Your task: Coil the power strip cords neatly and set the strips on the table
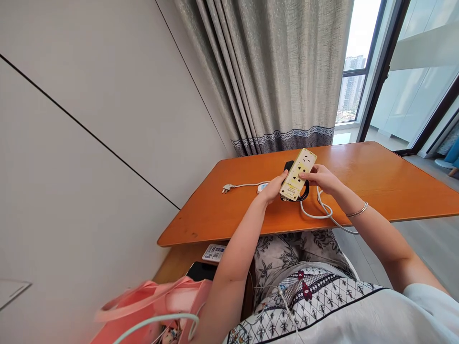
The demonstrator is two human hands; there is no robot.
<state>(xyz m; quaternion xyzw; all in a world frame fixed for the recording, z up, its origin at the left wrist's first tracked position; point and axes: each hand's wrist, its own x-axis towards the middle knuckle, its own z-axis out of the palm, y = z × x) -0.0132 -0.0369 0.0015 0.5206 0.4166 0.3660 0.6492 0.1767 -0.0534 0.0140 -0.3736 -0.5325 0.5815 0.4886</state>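
Observation:
A yellowed white power strip (297,179) is held tilted above the wooden table, its sockets facing me. My left hand (275,186) is closed round its left edge. My right hand (322,178) grips the right edge, with the thumb on the socket face. Behind the strip shows a black cord (305,192), partly hidden by it. On the table a white cable (315,215) loops below my right hand and hangs over the near edge. To the left of my left hand lies a white plug (227,188) on its cord, near a small white and blue item (262,187) partly covered by that hand.
The orange-brown table (201,210) has its near edge close to my lap. At lower left are a pink bag (143,306), a black flat object (201,271) and a white labelled box (214,252). A grey curtain (287,71) hangs behind, beside a glass door (405,86).

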